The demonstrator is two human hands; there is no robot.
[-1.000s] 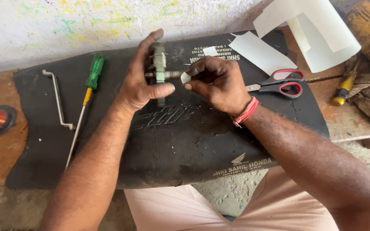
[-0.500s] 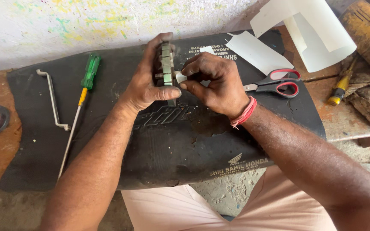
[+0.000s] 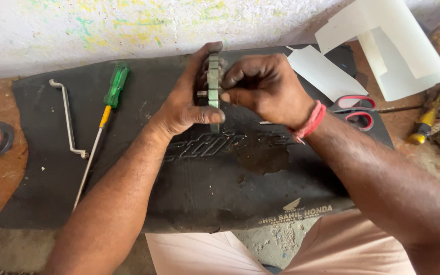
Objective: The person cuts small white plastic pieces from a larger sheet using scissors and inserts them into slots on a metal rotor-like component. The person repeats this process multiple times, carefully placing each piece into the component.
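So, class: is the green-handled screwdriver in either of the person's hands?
No, the green-handled screwdriver lies on the black mat, apart from the left hand.

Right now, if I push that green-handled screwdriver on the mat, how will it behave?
The green-handled screwdriver would probably roll sideways, since its long thin shaft looks round. It likely stays stiff. The black rubber mat may slow any sliding.

I see my left hand [image 3: 187, 109] gripping a grey metal stack [image 3: 213, 84] upright over the black mat [image 3: 204, 183], with my right hand [image 3: 266, 89] pinched against its side. A green screwdriver [image 3: 109, 104] and bent rod [image 3: 68, 119] lie left; red scissors [image 3: 355, 109] and white paper [image 3: 383, 46] lie right.
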